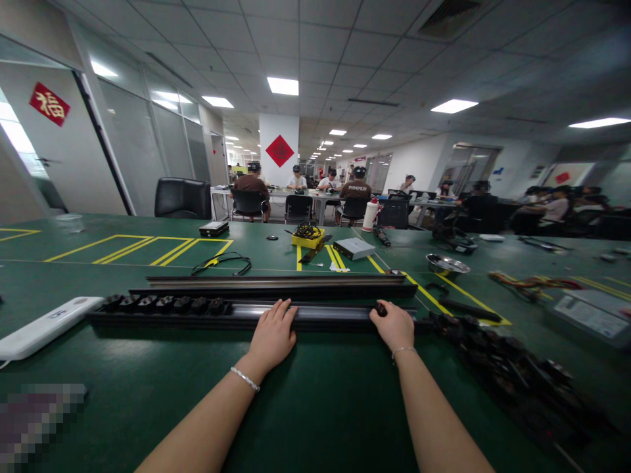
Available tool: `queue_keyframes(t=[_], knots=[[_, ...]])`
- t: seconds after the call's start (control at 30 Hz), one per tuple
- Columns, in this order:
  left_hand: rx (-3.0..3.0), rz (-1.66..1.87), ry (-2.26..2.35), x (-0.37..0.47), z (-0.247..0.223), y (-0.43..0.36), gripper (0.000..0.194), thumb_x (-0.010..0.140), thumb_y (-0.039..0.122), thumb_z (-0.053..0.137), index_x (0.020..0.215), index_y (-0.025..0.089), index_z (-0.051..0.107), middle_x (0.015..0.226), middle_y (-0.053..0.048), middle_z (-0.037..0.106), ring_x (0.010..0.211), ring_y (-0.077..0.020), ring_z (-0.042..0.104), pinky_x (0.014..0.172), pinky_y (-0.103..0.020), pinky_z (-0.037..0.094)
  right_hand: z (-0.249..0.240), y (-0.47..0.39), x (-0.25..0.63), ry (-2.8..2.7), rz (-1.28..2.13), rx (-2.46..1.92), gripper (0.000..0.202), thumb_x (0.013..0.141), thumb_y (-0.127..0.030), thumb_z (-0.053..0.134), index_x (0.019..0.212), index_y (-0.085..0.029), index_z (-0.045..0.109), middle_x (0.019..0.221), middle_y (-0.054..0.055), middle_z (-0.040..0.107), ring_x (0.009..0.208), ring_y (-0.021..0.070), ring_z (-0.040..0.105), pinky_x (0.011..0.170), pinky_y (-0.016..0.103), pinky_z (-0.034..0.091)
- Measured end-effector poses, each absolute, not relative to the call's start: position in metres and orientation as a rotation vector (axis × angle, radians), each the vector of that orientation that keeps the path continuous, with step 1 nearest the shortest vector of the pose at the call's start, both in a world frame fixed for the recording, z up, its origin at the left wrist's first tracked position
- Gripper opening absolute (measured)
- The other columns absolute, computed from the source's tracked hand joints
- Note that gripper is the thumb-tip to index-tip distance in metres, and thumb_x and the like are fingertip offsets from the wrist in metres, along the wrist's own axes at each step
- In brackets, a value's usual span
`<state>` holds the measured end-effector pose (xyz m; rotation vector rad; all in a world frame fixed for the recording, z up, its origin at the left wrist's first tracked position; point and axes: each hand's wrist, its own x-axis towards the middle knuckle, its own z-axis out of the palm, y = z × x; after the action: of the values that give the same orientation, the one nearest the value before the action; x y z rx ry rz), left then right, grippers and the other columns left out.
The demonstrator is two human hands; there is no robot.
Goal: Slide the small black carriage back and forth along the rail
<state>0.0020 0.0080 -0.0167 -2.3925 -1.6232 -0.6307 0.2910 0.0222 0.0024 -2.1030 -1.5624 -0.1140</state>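
A long black rail [335,314] with a pale strip inside lies across the green table. Along its left part sits a row of several black socket modules [181,304]. My left hand [273,334] lies over the rail near its middle, fingers across the channel and thumb at the near side, gripping it. Toward the rail's right end, my right hand [397,326] pinches a small black socket module [380,309]; whether the module touches the channel is hard to see. More black modules [513,361] are piled to the right, blurred.
Behind the rail lie another dark rail [271,291] and a metal-edged strip [276,281]. At left is a white power strip [52,325]. Farther back are a yellow tray [308,238] with cables, a grey box [353,248], a metal bowl [447,264] and a power supply [591,315].
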Motion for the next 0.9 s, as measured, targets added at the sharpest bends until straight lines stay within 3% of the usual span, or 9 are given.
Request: queue_keyframes(t=[0.17,0.33,0.9], knots=[[-2.403,-0.621,-1.637,0.0019,-0.0166,0.0082,0.050,0.074,0.021,0.048,0.124,0.023,0.044,0.138,-0.005,0.039,0.128,-0.0226,0.031,0.102,-0.039,0.029,0.0013,0.0217,0.2912,-1.488,-0.069,-2.102,0.048,0.072,-0.039,0.046,0.114,-0.018,0.053,0.106,0.007,0.062,0.100,0.0230,0.052,0.096,0.039,0.027],[-2.405,-0.624,-1.649,0.0027,-0.0155,0.0074,0.050,0.074,0.022,0.048,0.124,0.024,0.045,0.138,-0.005,0.039,0.128,-0.0222,0.031,0.102,-0.039,0.029,0.0015,0.0205,0.2917,-1.481,-0.029,-2.104,0.035,0.072,-0.040,0.046,0.096,-0.021,0.060,0.104,0.006,0.061,0.104,0.0241,0.050,0.100,0.048,0.016],[-2.397,-0.611,-1.640,0.0029,-0.0143,0.0065,0.049,0.074,0.021,0.048,0.123,0.023,0.045,0.137,-0.005,0.040,0.127,-0.0222,0.032,0.102,-0.038,0.029,0.0025,0.0195,0.2926,-1.449,-0.037,-2.121,0.035,0.071,-0.038,0.045,0.097,-0.020,0.060,0.099,0.006,0.062,0.098,0.0225,0.052,0.100,0.044,0.018]])
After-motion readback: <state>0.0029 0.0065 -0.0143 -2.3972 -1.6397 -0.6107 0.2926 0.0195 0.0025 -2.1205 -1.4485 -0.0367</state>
